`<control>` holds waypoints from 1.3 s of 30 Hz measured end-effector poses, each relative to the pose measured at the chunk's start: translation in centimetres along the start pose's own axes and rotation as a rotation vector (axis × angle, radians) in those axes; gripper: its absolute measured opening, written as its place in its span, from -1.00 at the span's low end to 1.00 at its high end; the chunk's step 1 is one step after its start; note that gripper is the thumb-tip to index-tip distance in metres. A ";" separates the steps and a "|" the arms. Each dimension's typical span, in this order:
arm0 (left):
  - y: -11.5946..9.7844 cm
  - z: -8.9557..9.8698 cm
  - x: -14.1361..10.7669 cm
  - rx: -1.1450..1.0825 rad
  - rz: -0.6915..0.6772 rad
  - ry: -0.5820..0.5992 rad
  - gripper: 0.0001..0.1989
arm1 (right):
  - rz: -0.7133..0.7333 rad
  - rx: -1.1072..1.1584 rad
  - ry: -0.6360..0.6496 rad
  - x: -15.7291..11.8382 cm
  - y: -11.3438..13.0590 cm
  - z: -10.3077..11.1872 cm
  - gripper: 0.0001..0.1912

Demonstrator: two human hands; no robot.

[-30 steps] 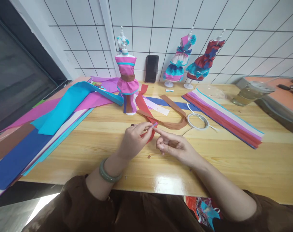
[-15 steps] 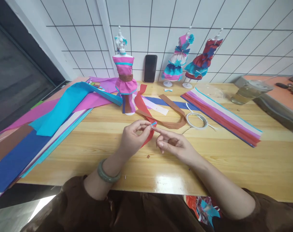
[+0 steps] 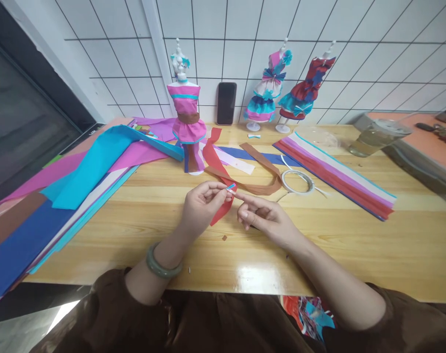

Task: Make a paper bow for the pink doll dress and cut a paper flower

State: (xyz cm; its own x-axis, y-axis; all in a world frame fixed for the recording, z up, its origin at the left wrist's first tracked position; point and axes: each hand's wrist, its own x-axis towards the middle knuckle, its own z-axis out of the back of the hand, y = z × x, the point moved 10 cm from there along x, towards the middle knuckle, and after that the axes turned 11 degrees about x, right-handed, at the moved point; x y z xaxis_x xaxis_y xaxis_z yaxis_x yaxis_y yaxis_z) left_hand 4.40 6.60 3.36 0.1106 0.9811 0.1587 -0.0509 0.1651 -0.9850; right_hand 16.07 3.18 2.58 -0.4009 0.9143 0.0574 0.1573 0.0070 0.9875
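Blue strip (image 3: 231, 187) slants lengthwise, forward-right, from the left hand (image 3: 202, 206).

The small pinched piece (image 3: 231, 187) shows blue, pink and white; the foremost dress (image 3: 188, 130) is pink with turquoise trim and a brown belt (image 3: 188, 117); the layered stack (image 3: 335, 176) runs in turquoise, white, violet, red and blue stripes; the bangle (image 3: 157, 265) is grey-green; the white wall (image 3: 210, 59) bears a dark grid.

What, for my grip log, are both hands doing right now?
Left hand: closed, pinching a small blue-and-pink piece.
Right hand: loosely open, holding nothing visible, pointing at that piece.
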 end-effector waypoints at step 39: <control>3.1 -3.1 -0.4 -0.244 0.239 0.225 -0.85 | -0.005 0.120 -0.162 1.1 -1.2 1.4 -0.76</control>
State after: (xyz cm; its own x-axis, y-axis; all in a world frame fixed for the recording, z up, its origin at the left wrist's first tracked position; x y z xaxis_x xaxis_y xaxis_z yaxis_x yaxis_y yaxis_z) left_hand 7.32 6.36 0.05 0.3400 0.9379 -0.0688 0.1326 -0.1203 -0.9838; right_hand 16.74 4.75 1.21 -0.2528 0.9674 0.0182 0.2660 0.0513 0.9626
